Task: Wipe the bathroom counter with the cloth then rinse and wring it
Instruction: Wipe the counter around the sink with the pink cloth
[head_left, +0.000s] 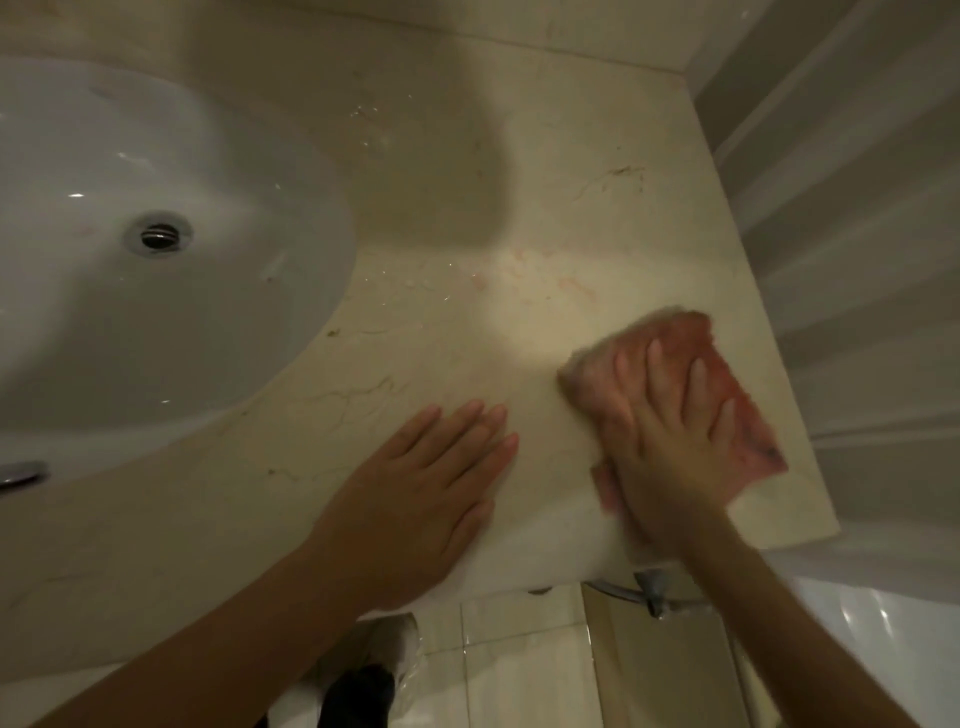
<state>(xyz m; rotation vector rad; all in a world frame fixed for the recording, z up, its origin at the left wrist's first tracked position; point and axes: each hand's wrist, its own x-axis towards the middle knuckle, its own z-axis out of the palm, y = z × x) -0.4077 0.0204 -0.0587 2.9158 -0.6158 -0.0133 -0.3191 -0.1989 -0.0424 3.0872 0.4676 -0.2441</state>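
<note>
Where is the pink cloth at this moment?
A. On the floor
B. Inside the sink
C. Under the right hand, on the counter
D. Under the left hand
C: the right hand presses the cloth flat on the counter; the left hand lies bare beside it.

- The sink basin (171, 270) is cut off by the left edge.
- A chrome fitting (21, 474) at the near left is only partly shown.
- The pink cloth (737, 395) is blurred at its far edge, and its middle is covered by the right hand (670, 447).
- A dark object (363, 696) on the floor cannot be identified.
</note>
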